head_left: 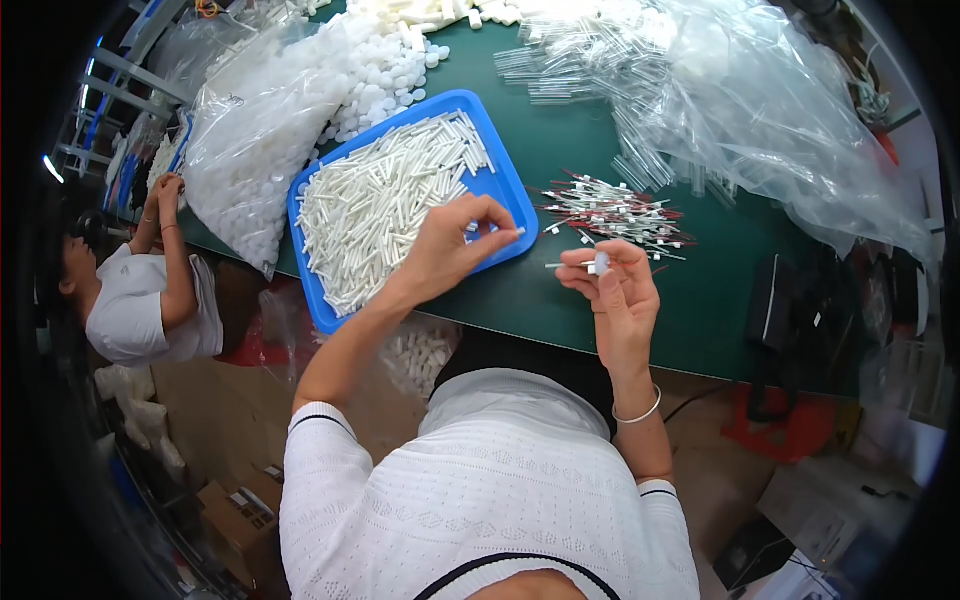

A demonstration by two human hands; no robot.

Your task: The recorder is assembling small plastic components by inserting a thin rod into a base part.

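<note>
1. The right hand point(625, 300) holds a white cap point(602, 262) between thumb and bent fingers; its grip is closed on the cap.
2. From the cap comes a thin white rod point(552, 266). Its long axis lies almost level, and the free end points left, below the fingertips of the other hand.
3. The cap and rod are above the near part of the green table point(480, 312), to the right of the blue tray point(527, 212).
4. The left hand point(455, 245) is over the right side of the tray. Its thumb and forefinger come together near the tips, where a small white bit shows; I cannot tell if this is a held piece or a nail.
5. Part of the cap is hidden by the right fingers, so its far side cannot be seen.
6. In the tray, white tubes point(385, 200) lie in many directions; the left forearm covers some.
7. Beyond the right hand, thin red and white parts point(625, 215) lie in a tangled pile.
8. The clear bag point(790, 130) partly covers the clear tubes point(560, 75).
</note>
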